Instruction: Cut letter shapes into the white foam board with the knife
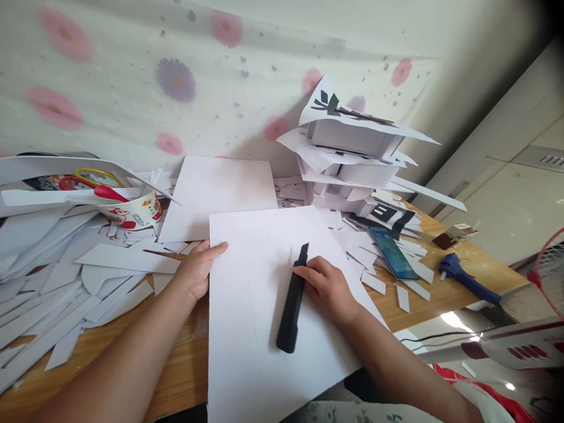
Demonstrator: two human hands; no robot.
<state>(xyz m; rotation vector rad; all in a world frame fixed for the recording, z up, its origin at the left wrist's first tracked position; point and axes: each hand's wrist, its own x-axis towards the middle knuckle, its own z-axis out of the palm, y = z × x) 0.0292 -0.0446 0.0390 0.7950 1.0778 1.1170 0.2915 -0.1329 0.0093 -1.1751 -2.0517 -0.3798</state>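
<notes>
A large white foam board lies before me, its near end reaching past the table's front edge. My left hand grips the board's left edge, thumb on top and fingers underneath. Over the board's right half, my right hand is closed on a black utility knife, near its blade end. The blade tip points away from me, and the handle slants back toward me. Faint scored lines show on the board to the left of the knife. Behind it rests a second white board.
White offcuts heap on the left around a paper cup. At the right are stacked white pieces, a phone, a blue glue gun and small scraps. A fan stands at the right edge.
</notes>
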